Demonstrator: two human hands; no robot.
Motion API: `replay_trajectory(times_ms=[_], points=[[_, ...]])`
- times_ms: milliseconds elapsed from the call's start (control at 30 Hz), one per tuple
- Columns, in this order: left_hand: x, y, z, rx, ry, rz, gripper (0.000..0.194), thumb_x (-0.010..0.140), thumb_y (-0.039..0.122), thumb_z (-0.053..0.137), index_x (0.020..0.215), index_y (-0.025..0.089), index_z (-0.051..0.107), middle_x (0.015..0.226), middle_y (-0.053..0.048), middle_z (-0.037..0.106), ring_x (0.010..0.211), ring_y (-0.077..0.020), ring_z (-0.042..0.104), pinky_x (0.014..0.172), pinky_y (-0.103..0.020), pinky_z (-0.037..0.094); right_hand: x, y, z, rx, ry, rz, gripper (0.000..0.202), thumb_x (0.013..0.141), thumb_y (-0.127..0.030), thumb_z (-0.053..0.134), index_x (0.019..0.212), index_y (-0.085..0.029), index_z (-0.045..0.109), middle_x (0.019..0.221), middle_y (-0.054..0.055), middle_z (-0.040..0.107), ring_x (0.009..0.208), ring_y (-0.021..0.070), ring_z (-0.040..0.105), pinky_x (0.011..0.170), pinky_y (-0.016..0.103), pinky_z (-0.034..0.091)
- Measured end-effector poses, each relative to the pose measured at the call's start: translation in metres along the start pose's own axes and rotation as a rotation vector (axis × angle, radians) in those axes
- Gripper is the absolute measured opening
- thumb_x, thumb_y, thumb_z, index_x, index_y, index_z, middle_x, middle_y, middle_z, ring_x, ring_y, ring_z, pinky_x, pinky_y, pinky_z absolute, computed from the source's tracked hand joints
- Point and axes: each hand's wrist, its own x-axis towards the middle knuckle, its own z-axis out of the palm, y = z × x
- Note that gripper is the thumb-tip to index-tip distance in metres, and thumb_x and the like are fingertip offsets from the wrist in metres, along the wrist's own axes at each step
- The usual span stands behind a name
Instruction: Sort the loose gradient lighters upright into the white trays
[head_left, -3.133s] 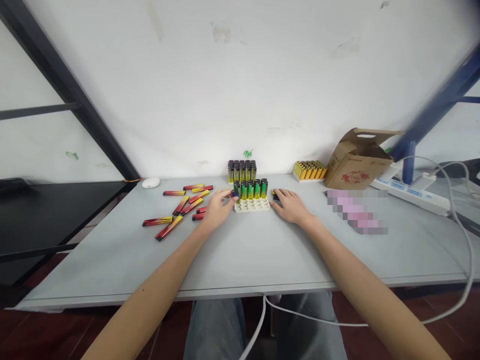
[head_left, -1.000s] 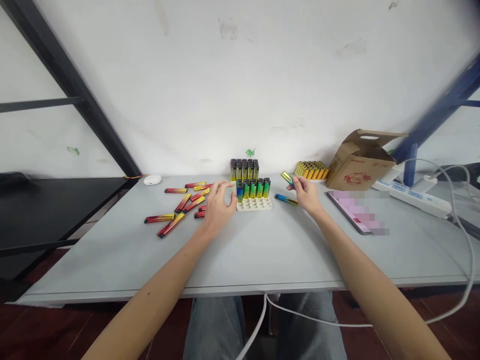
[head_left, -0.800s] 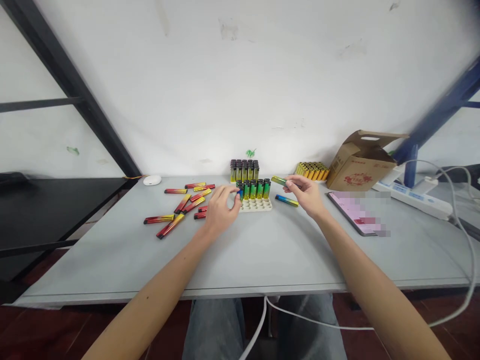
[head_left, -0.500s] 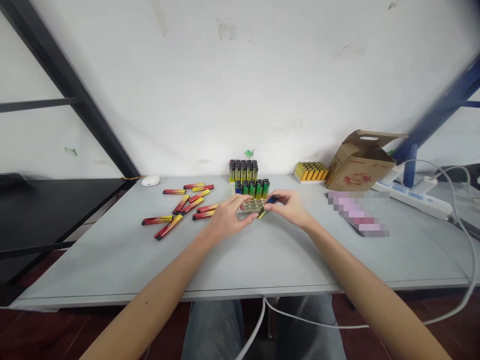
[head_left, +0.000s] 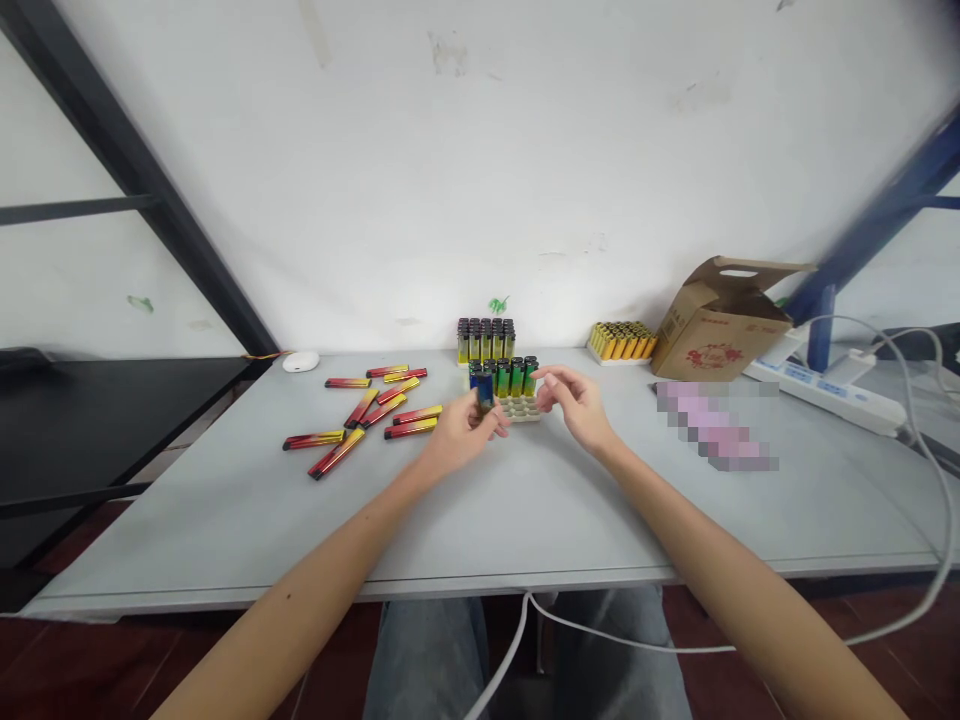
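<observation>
Between its thumb and fingers, my left hand (head_left: 463, 432) holds a blue lighter (head_left: 484, 390) upright at the left front of a pale tray (head_left: 526, 412). My right hand (head_left: 576, 402) is just right of the tray, its fingers apart and nothing between them. Several green lighters (head_left: 517, 378) stand in the rear of the tray, and its front part shows bare holes. Behind it, dark-topped yellow lighters (head_left: 486, 343) stand in a packed block. Several red and yellow lighters (head_left: 362, 408) lie scattered left of my left hand.
A block of yellow-orange lighters (head_left: 624, 343) stands near the wall beside an open cardboard box (head_left: 716, 330). A pixelated pink item (head_left: 712, 425), a white power strip (head_left: 832, 395) and cables are at the right. A small white case (head_left: 301, 362) sits at the back left.
The blue lighter has passed from my right hand to my left hand and is now upright over the tray's left side. My right hand has opened and moved slightly right.
</observation>
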Motion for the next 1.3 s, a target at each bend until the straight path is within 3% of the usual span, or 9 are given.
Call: replay_trajectory(times_ms=[100, 233, 367, 467, 633, 767, 1033, 1300], points=[[0.004, 0.005, -0.002, -0.172, 0.077, -0.062, 0.035, 0.087, 0.051, 0.054, 0.085, 0.017, 0.052, 0.083, -0.009, 0.071, 0.066, -0.0172, 0.068, 0.059, -0.029, 0.052, 0.008, 0.012, -0.008, -0.054, 0.159, 0.037, 0.042, 0.085, -0.058, 0.051, 0.086, -0.019, 0.064, 0.059, 0.0, 0.057, 0.056, 0.0135, 0.053, 0.057, 0.027, 0.046], [0.007, 0.015, -0.007, -0.269, 0.136, -0.049, 0.038, 0.088, 0.053, 0.053, 0.088, 0.014, 0.055, 0.095, -0.011, 0.068, 0.069, -0.0159, 0.065, 0.061, -0.031, 0.053, 0.011, 0.027, -0.012, -0.092, 0.186, 0.049, 0.04, 0.086, -0.054, 0.051, 0.084, -0.017, 0.065, 0.06, 0.0, 0.057, 0.057, 0.0134, 0.053, 0.058, 0.026, 0.044], [0.007, 0.021, -0.011, -0.42, 0.083, -0.059, 0.034, 0.085, 0.04, 0.063, 0.11, 0.018, 0.054, 0.086, -0.004, 0.065, 0.068, -0.0137, 0.061, 0.067, -0.031, 0.052, 0.011, 0.031, -0.014, -0.131, 0.175, 0.042, 0.039, 0.087, -0.053, 0.05, 0.084, -0.017, 0.065, 0.061, 0.0, 0.057, 0.059, 0.0137, 0.053, 0.059, 0.026, 0.044], [0.007, 0.022, -0.015, -0.552, 0.026, -0.121, 0.028, 0.088, 0.042, 0.056, 0.099, 0.016, 0.059, 0.072, -0.001, 0.056, 0.063, -0.012, 0.054, 0.064, -0.027, 0.048, 0.012, 0.032, -0.016, -0.157, 0.189, 0.032, 0.041, 0.087, -0.055, 0.049, 0.082, -0.017, 0.065, 0.061, 0.001, 0.058, 0.06, 0.0144, 0.054, 0.06, 0.027, 0.045], [0.008, 0.027, -0.02, -0.72, -0.035, -0.282, 0.045, 0.092, 0.057, 0.038, 0.083, 0.018, 0.058, 0.068, -0.001, 0.046, 0.061, -0.0139, 0.05, 0.06, -0.028, 0.046, 0.015, 0.035, -0.023, -0.196, 0.214, 0.034, 0.045, 0.087, -0.058, 0.046, 0.081, -0.017, 0.066, 0.061, 0.001, 0.058, 0.059, 0.015, 0.055, 0.059, 0.027, 0.045], [0.007, 0.032, -0.021, -0.732, -0.106, -0.338, 0.044, 0.09, 0.06, 0.038, 0.079, 0.021, 0.051, 0.071, -0.001, 0.044, 0.064, -0.0154, 0.051, 0.063, -0.03, 0.049, 0.016, 0.039, -0.024, -0.217, 0.206, 0.033, 0.048, 0.087, -0.059, 0.044, 0.081, -0.018, 0.066, 0.062, 0.002, 0.059, 0.06, 0.0156, 0.056, 0.058, 0.027, 0.045], [0.009, 0.028, -0.022, -0.762, -0.132, -0.399, 0.042, 0.088, 0.058, 0.039, 0.077, 0.02, 0.052, 0.065, 0.001, 0.035, 0.054, -0.0139, 0.039, 0.051, -0.027, 0.04, 0.015, 0.042, -0.023, -0.263, 0.182, 0.019, 0.05, 0.088, -0.06, 0.043, 0.078, -0.017, 0.067, 0.062, 0.002, 0.059, 0.061, 0.016, 0.056, 0.059, 0.028, 0.045], [0.008, 0.028, -0.019, -0.644, -0.141, -0.354, 0.031, 0.089, 0.044, 0.035, 0.071, 0.021, 0.044, 0.069, 0.0, 0.033, 0.057, -0.0147, 0.037, 0.05, -0.026, 0.038, 0.014, 0.043, -0.023, -0.298, 0.171, 0.021, 0.051, 0.089, -0.06, 0.041, 0.079, -0.017, 0.067, 0.062, 0.002, 0.06, 0.06, 0.0159, 0.056, 0.061, 0.028, 0.045]])
